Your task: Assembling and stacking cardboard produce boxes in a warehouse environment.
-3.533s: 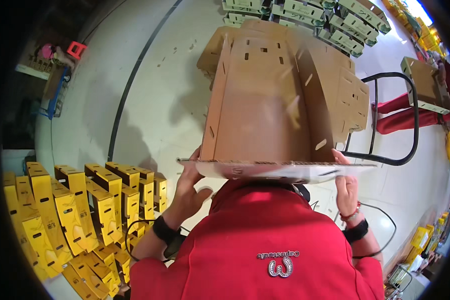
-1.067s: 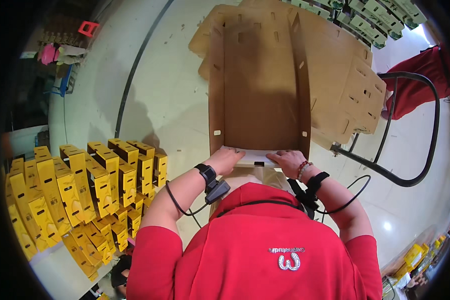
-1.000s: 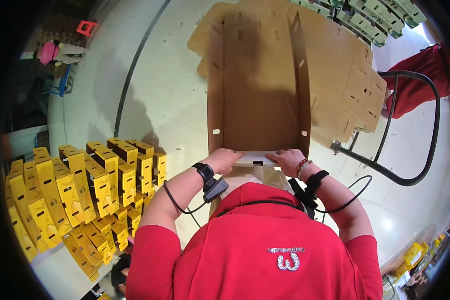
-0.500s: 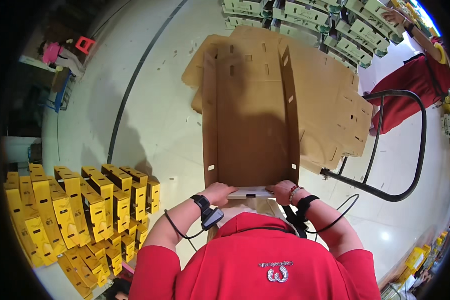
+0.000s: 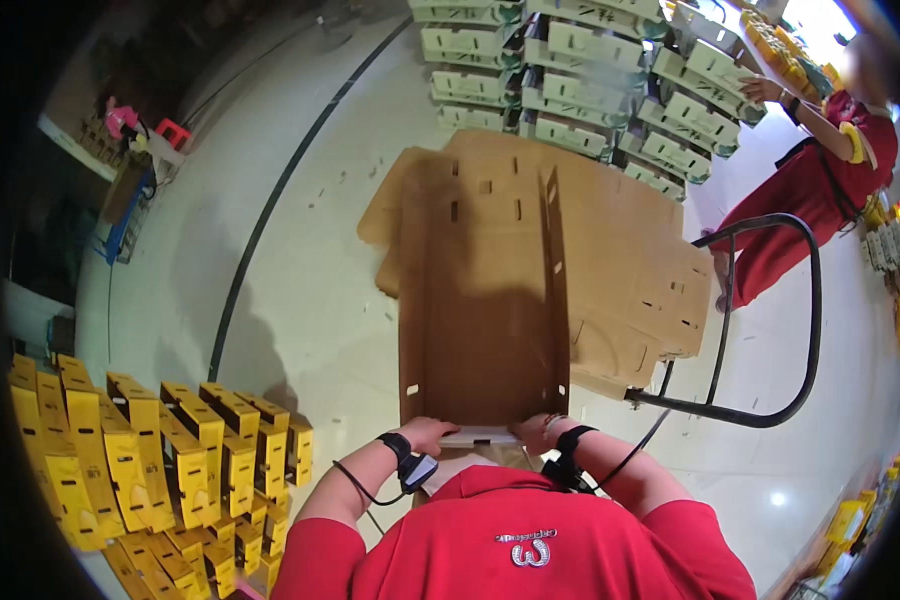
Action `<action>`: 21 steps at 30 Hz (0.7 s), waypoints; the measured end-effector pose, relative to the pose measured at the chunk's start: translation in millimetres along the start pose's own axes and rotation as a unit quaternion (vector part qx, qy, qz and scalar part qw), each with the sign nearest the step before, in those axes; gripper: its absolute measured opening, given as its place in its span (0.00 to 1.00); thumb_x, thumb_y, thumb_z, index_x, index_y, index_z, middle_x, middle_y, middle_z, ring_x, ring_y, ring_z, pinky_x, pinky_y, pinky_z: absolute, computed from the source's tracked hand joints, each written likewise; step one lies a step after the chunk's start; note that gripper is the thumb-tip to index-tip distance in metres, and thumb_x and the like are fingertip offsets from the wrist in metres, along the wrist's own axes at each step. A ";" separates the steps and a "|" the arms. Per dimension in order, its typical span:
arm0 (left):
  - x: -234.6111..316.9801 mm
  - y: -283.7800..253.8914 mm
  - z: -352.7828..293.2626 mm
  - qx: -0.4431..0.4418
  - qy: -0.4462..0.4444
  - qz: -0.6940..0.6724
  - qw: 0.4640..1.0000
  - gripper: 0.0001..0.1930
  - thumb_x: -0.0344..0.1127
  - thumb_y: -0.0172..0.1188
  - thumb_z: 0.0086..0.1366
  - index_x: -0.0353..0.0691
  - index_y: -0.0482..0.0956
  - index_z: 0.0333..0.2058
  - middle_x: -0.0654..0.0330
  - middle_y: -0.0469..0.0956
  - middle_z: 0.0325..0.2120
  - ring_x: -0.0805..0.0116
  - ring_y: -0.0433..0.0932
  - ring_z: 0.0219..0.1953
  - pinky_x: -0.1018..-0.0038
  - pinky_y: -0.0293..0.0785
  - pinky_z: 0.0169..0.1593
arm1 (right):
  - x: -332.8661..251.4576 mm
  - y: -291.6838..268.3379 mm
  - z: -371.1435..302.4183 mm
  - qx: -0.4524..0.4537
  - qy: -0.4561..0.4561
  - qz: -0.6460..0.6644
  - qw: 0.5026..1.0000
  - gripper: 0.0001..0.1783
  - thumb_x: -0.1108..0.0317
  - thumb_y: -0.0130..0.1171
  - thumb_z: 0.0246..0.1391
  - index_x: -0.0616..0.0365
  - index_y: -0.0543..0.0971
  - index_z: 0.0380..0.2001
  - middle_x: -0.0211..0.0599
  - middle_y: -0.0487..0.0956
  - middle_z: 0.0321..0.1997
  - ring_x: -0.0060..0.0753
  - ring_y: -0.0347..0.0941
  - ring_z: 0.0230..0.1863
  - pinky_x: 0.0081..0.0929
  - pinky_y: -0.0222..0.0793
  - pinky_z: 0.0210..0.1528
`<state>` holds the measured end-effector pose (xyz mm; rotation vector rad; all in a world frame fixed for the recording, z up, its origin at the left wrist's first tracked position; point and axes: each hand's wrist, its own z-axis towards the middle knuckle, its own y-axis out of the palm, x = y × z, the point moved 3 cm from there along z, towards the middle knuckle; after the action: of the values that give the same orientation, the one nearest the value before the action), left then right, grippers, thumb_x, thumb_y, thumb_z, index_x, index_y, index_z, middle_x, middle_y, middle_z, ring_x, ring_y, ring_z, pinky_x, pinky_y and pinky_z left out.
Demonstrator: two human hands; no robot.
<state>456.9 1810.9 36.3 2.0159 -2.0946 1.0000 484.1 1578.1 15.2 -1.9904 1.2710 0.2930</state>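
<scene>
A long, part-folded cardboard box (image 5: 482, 350), brown inside, lies in front of me with its open side up. Its right side wall stands upright, with slots cut in it. A folded white end panel (image 5: 482, 436) runs along its near end. My left hand (image 5: 429, 434) is closed on the left end of this panel, and my right hand (image 5: 538, 431) is closed on the right end. The fingertips curl over the edge and are partly hidden. Under the box and to its right lie flat brown cardboard blanks (image 5: 630, 260).
A black metal tube frame (image 5: 815, 300) stands at the right. Beyond it a co-worker (image 5: 790, 220) in red reaches toward stacked pale green boxes (image 5: 590, 90). Rows of folded yellow boxes (image 5: 185, 450) fill the lower left. A red stool (image 5: 173, 135) is far left.
The scene has slid down in the picture, showing more of the pale green boxes and the co-worker. Both my hands keep hold of the box's near end, with little change in grip.
</scene>
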 end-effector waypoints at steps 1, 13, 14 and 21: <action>1.5 -6.6 0.9 -0.055 0.016 0.000 0.998 0.38 0.40 0.64 0.48 0.44 0.64 0.60 0.47 0.72 0.51 0.50 0.72 0.52 0.64 0.70 0.53 | -2.2 0.9 0.7 -0.009 -0.021 -0.057 0.998 0.24 0.70 0.54 0.39 0.58 0.75 0.45 0.54 0.79 0.41 0.54 0.76 0.45 0.43 0.72 0.45; 140.9 -200.0 186.5 0.436 -0.090 -0.212 0.870 0.26 0.41 0.58 0.55 0.37 0.66 0.52 0.41 0.77 0.39 0.41 0.75 0.43 0.55 0.71 0.49 | -63.4 -36.2 -22.7 0.120 -0.142 0.089 0.979 0.31 0.68 0.54 0.45 0.56 0.66 0.57 0.55 0.77 0.43 0.54 0.75 0.45 0.42 0.72 0.45; 138.8 -200.3 178.7 0.430 -0.087 -0.208 0.874 0.22 0.37 0.55 0.55 0.38 0.67 0.49 0.42 0.77 0.38 0.42 0.76 0.42 0.54 0.71 0.47 | -67.1 -45.5 -36.3 0.172 -0.168 0.149 0.959 0.32 0.65 0.55 0.47 0.56 0.64 0.58 0.55 0.76 0.46 0.55 0.73 0.47 0.40 0.70 0.48; 123.1 -261.7 -45.5 0.467 0.212 -0.321 0.796 0.16 0.28 0.55 0.57 0.32 0.74 0.46 0.62 0.79 0.35 0.75 0.75 0.36 0.74 0.73 0.41 | -8.6 -75.5 -177.4 0.410 -0.132 0.543 0.721 0.20 0.72 0.51 0.58 0.59 0.70 0.55 0.33 0.79 0.45 0.17 0.72 0.42 0.20 0.70 0.45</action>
<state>661.8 1744.2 234.5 2.2018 -0.5540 2.2596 510.6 1479.0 178.6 -0.2870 1.8095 0.4275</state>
